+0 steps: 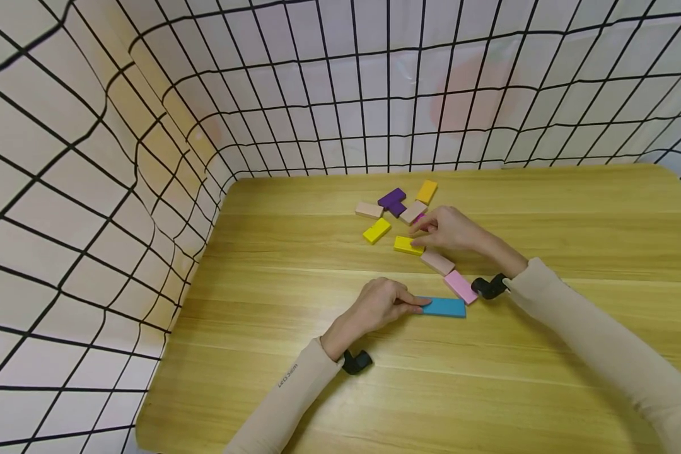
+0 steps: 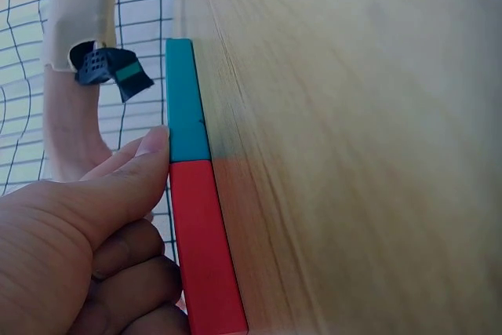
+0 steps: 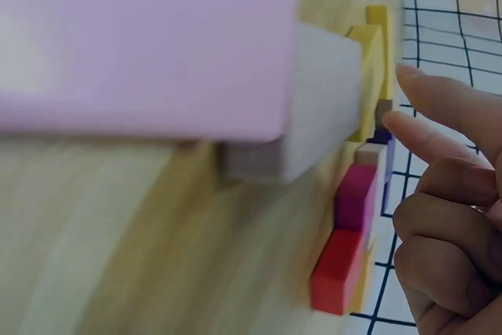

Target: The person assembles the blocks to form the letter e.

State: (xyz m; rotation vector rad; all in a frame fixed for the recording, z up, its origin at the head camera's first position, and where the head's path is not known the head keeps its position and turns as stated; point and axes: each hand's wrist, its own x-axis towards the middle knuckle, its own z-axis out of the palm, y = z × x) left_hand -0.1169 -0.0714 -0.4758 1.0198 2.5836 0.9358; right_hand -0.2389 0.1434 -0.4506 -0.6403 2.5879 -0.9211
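Blue block (image 1: 445, 308) and red block (image 2: 206, 249), end to end on the table (image 1: 261, 252), yellow block (image 1: 405, 245) farther off.

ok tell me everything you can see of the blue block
The blue block is a plain, smooth-looking rectangle; its material is unclear. It lies flat on the table. The left hand pinches its left end, partly covering it, and in the left wrist view a red block meets it end to end. Near its right end is a pink block; I can't tell if they touch.
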